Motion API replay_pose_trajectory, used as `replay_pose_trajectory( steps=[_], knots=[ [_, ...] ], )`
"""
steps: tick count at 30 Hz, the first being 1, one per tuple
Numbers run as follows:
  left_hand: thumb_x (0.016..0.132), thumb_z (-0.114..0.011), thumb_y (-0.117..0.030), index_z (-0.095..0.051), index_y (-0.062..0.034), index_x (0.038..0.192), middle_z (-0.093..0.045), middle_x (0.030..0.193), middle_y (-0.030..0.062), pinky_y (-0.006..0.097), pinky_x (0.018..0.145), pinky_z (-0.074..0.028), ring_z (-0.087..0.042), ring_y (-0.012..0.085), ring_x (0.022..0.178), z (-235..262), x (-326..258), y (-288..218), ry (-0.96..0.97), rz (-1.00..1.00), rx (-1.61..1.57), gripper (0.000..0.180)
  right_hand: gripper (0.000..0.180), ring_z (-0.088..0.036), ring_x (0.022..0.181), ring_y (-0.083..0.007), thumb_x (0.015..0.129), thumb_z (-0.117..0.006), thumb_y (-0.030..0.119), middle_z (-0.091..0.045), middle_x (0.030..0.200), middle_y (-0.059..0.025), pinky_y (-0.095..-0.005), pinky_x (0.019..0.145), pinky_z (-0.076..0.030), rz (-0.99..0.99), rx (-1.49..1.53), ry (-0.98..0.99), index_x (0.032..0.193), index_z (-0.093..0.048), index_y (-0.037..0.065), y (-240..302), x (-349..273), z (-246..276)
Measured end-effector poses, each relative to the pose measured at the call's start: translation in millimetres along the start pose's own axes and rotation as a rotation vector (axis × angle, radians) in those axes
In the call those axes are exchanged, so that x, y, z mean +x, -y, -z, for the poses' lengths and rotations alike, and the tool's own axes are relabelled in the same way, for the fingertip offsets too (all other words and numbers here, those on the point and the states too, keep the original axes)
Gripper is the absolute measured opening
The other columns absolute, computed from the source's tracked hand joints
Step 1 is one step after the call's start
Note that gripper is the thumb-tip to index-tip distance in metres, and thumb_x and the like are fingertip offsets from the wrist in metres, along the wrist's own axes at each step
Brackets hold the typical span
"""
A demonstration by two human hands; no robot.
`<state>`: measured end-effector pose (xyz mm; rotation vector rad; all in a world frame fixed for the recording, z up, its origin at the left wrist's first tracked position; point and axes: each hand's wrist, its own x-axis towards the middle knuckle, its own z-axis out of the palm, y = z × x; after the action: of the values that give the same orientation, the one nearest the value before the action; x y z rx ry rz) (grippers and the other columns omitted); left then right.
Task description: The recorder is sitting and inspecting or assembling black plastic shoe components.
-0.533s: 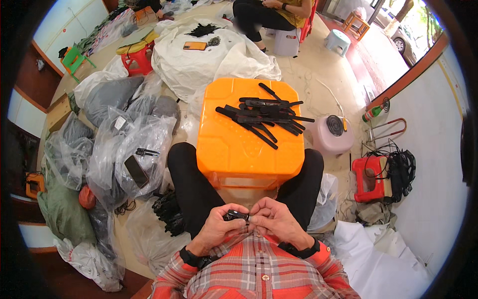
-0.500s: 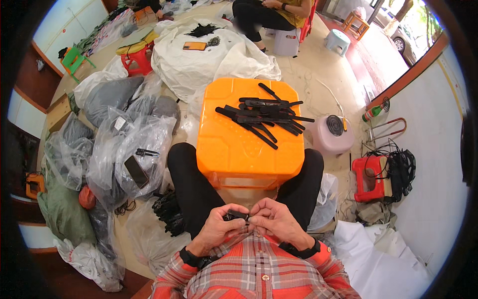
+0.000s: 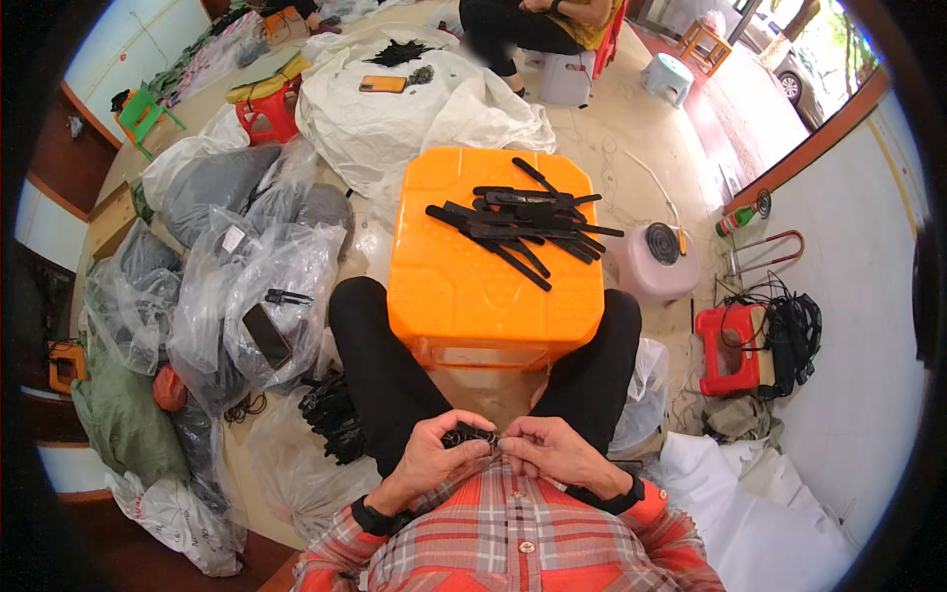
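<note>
Both hands, left hand [image 3: 426, 462] and right hand [image 3: 552, 454], pinch a small black part [image 3: 472, 435]. Ahead, an orange plastic stool [image 3: 473, 286] carries black strips [image 3: 523, 225]. Clear bags [image 3: 237, 296] crowd the tiled floor [image 3: 612, 128].

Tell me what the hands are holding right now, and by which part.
Both hands, left hand and right hand, pinch one small black part between their fingertips, the left at its left end, the right at its right end. Its exact shape is too small to tell.

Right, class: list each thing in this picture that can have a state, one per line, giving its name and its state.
left hand: pinching the small black part
right hand: pinching the same part from the other side
small black part: held between both hands, close to the chest
black strips: lying in a loose pile on the orange stool
orange stool: upright between the knees
clear plastic bags: full, heaped on the floor
</note>
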<state>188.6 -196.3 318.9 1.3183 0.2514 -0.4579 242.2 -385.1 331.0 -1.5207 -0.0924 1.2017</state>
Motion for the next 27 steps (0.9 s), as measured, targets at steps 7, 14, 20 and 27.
replay_pose_trajectory(
  steps=[7, 14, 20, 27],
  knots=[
    [0.076, -0.067, -0.004, -0.060, 0.0007, 0.097, -0.061, 0.079, 0.0004, 0.015, 0.054, -0.041, -0.052, 0.0023, 0.062, 5, -3, 8, 0.048, 0.002, -0.026, 0.023, 0.019, -0.045, 0.056, -0.0053, 0.088, -0.052, 0.019, -0.050, 0.062, 0.0012, -0.0204, 0.050, -0.037, 0.114, 0.010, -0.049, 0.083, -0.056, 0.001, -9, -2, -7],
    [0.075, -0.068, -0.005, -0.062, 0.0009, 0.094, -0.062, 0.082, 0.0024, 0.017, 0.060, -0.045, -0.054, 0.0044, 0.068, 5, -8, 8, 0.102, -0.011, 0.008, 0.021, 0.020, -0.048, 0.055, -0.0063, 0.088, -0.052, 0.020, -0.049, 0.061, 0.0012, -0.0207, 0.050, -0.038, 0.022, 0.174, 0.071, 0.082, -0.056, 0.002, -14, -4, -7],
    [0.075, -0.069, -0.007, -0.062, 0.0008, 0.093, -0.062, 0.082, 0.0029, 0.019, 0.065, -0.046, -0.055, 0.0060, 0.072, 7, -11, 11, 0.096, -0.042, 0.037, 0.020, 0.021, -0.048, 0.054, -0.0065, 0.089, -0.052, 0.020, -0.049, 0.059, 0.0010, -0.0208, 0.049, -0.038, 0.048, 0.155, 0.067, 0.080, -0.055, 0.001, -9, -4, -15],
    [0.072, -0.071, -0.005, -0.062, -0.0005, 0.086, -0.060, 0.079, 0.0023, 0.020, 0.061, -0.044, -0.054, 0.0065, 0.069, 0, -10, 13, 0.056, -0.096, 0.046, 0.018, 0.019, -0.040, 0.051, -0.0038, 0.090, -0.052, 0.019, -0.048, 0.059, 0.0017, -0.0184, 0.044, -0.031, 0.039, 0.242, 0.060, 0.081, -0.053, 0.002, -13, 0, -15]
  ],
)
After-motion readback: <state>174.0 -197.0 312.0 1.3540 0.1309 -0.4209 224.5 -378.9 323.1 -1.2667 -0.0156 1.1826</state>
